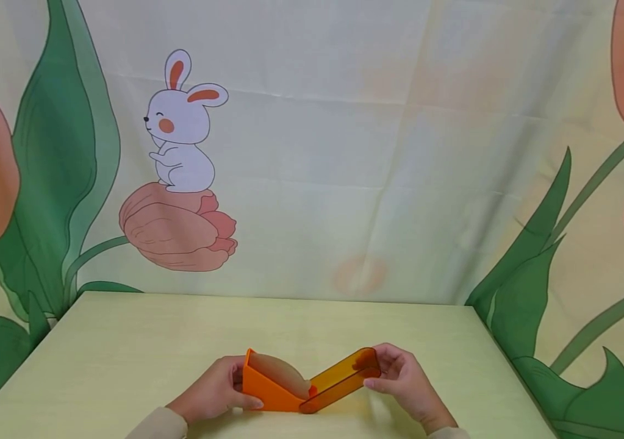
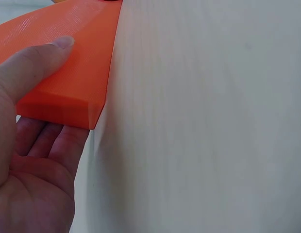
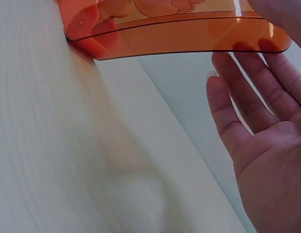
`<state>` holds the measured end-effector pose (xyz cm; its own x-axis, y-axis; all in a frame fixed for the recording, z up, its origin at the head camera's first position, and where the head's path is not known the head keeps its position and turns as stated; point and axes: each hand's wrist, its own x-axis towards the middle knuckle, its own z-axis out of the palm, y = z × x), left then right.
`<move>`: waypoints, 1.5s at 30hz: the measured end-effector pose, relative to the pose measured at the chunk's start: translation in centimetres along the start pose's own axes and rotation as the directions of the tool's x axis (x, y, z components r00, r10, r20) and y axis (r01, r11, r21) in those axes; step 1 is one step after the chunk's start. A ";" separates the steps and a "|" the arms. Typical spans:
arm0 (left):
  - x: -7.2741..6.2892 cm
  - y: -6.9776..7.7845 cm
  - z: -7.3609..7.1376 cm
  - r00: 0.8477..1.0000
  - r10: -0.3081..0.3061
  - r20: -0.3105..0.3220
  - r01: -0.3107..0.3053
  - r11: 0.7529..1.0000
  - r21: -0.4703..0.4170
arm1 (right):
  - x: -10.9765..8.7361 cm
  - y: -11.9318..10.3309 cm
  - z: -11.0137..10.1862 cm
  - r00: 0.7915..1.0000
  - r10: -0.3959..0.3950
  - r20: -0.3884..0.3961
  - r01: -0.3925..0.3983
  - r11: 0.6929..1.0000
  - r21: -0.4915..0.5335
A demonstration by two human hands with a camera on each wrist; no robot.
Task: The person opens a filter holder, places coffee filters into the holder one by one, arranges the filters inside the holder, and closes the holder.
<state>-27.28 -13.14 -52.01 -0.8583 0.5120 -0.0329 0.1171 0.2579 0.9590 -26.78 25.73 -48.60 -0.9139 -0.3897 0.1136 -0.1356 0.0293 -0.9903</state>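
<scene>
An orange wedge-shaped case (image 1: 268, 389) stands low over the front of the table, its see-through amber lid (image 1: 339, 390) swung out to the right on a hinge. A beige rounded shape (image 1: 281, 371) shows inside the orange part. My left hand (image 1: 214, 388) grips the case's left end; in the left wrist view the thumb (image 2: 48, 56) lies along one face and the other fingers are under the end. My right hand (image 1: 407, 384) holds the lid's far end between thumb and fingers. In the right wrist view, some fingertips pass behind the amber lid (image 3: 175, 41).
The pale wood-grain table (image 1: 141, 341) spreads around the hands. Behind it hangs a cloth backdrop (image 1: 301, 152) printed with a rabbit, tulips and green leaves, reaching down to the table's back edge.
</scene>
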 end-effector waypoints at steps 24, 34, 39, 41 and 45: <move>0.1 0.1 0.1 0.999 -0.034 -0.016 0.034 0.999 0.008 | 3.3 -2.5 6.5 0.977 -0.212 -0.015 0.211 0.977 -0.020; 0.1 0.2 0.1 0.999 -0.032 -0.007 0.032 0.999 0.006 | 4.7 -3.2 9.8 0.980 -0.197 -0.009 0.194 0.971 -0.138; 0.1 0.2 0.1 1.000 -0.032 0.000 0.032 0.999 0.011 | 5.3 -3.5 11.2 0.980 -0.197 0.009 0.195 0.961 -0.196; 0.1 0.1 0.0 1.000 -0.021 0.003 0.021 1.000 0.013 | 5.4 -3.5 11.8 0.984 -0.176 0.010 0.174 0.961 -0.214; 0.1 0.1 0.0 1.000 0.001 0.007 -0.002 1.000 0.010 | 5.7 -3.5 12.8 0.990 -0.139 0.006 0.136 0.959 -0.247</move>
<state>-27.34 -13.03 -51.93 -0.8547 0.5180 -0.0334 0.1236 0.2657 0.9561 -26.61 11.59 -45.51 -0.8840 -0.3951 0.2497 -0.3490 0.2026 -0.9149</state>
